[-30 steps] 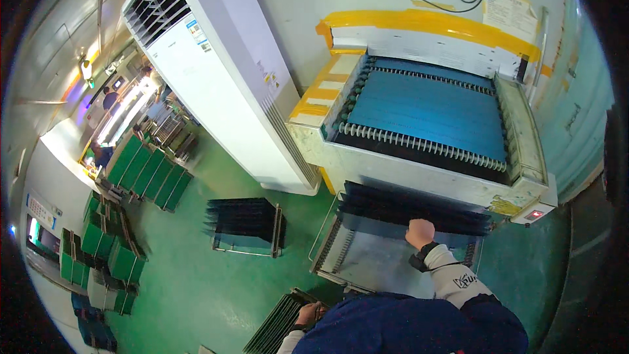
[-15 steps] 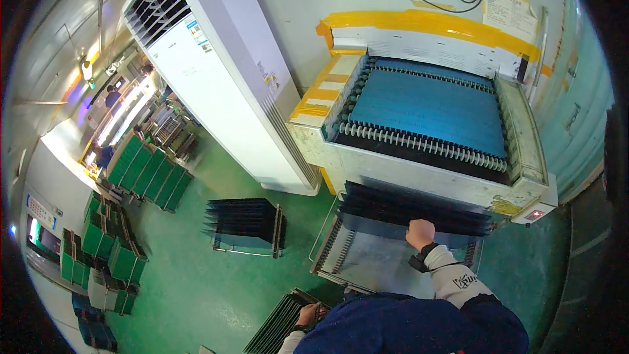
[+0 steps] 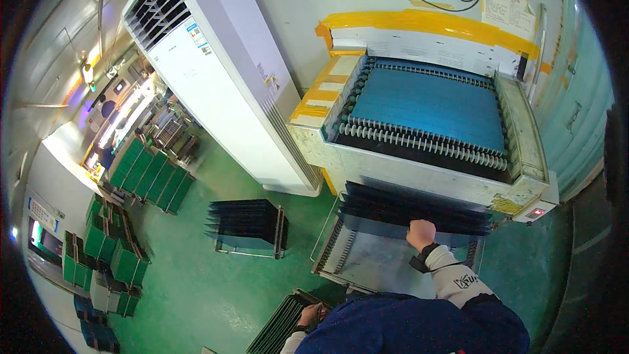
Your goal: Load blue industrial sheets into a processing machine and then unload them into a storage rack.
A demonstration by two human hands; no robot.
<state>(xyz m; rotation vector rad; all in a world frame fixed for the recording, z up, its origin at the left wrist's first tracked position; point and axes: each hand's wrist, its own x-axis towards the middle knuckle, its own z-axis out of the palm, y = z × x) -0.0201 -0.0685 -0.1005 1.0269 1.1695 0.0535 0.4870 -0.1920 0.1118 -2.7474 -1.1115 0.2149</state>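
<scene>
Right hand: the right hand (image 3: 420, 233) reaches forward to the dark panels (image 3: 419, 210) stacked upright in the slotted rack (image 3: 367, 263) below the machine; it is curled into a fist at their near edge, fingers folded under, and whether they pinch a panel cannot be told.
Dark panels: a row of thin black sheets, standing side by side, just beyond and touching the knuckles, spreading left and right of the hand.
Left hand: the left hand (image 3: 309, 315) is low at the near edge, resting on a second stack of dark panels (image 3: 283, 323); its fingers lie bent over the top edge, grip unclear.
Machine: a roller conveyor (image 3: 426, 108) with a blue bed sits far of the rack.
Left side: a tall white cabinet unit (image 3: 216, 78) stands on the green floor (image 3: 196, 282), with another small panel rack (image 3: 247, 226) near it.
</scene>
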